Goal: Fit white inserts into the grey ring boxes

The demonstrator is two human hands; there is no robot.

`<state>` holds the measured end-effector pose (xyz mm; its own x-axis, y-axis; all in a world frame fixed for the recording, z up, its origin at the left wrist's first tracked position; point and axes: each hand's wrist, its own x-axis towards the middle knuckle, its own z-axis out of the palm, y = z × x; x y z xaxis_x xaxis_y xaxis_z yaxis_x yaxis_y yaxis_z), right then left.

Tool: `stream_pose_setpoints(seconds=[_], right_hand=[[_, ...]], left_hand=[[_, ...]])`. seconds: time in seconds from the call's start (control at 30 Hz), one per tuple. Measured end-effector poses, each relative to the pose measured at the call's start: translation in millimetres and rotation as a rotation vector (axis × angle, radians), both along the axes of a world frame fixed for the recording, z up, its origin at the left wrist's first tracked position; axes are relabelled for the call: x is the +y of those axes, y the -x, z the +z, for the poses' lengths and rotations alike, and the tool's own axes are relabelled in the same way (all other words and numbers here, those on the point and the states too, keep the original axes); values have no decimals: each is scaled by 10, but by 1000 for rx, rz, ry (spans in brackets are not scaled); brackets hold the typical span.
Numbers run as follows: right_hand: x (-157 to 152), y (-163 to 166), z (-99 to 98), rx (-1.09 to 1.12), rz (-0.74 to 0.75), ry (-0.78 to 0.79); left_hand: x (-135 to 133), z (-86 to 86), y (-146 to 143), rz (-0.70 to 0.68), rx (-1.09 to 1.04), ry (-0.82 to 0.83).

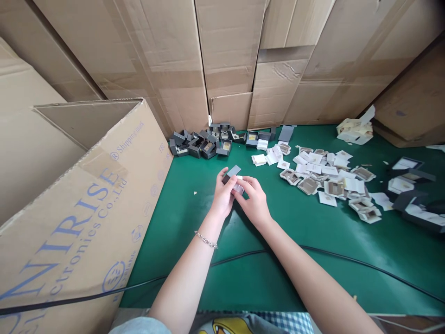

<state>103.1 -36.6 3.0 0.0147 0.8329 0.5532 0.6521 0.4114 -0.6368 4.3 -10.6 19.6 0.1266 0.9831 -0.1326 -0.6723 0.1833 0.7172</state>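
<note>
My left hand (222, 192) and my right hand (253, 199) meet over the green table (313, 250). Between them they grip a small dark grey box (231, 173) with a white insert (238, 186) at its lower side. The left fingers curl round the box. The right fingers pinch the white insert. A thin bracelet (206, 240) sits on my left wrist.
A heap of small grey boxes (201, 141) lies at the back of the table. Several white and tan inserts (330, 178) are scattered to the right. A large printed carton (79, 213) stands at left. Cardboard boxes (229, 60) wall the back. A black cable (313, 250) crosses the table.
</note>
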Motion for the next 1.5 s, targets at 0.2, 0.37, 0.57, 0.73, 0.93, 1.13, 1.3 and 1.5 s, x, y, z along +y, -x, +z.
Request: stream_pose_setpoints(seconds=[0.2,0.37,0.57,0.73,0.93,1.13,1.3,1.5], right_hand=[[4,17,-15,-3,22,0],[19,-1,-12,-21,-27,53],[24,-4,-9,-101,4,73],[47,-5,5,-222,-10,47],[105,23,-6,-299,-12,89],[145,50,-28,-230,15,81],[150,81,-30,-231,-5,61],[120,77,62,-282,-8,134]], left_hand=[[0,10,-5,46,9,11],[2,-6,-21,74,39,7],[-15,-3,-48,24,21,-18],[-19,1,-47,33,11,10],[2,-31,-48,38,20,35],[12,-31,-53,22,15,29],[44,-64,-23,22,29,4],[77,-84,28,-29,82,-7]])
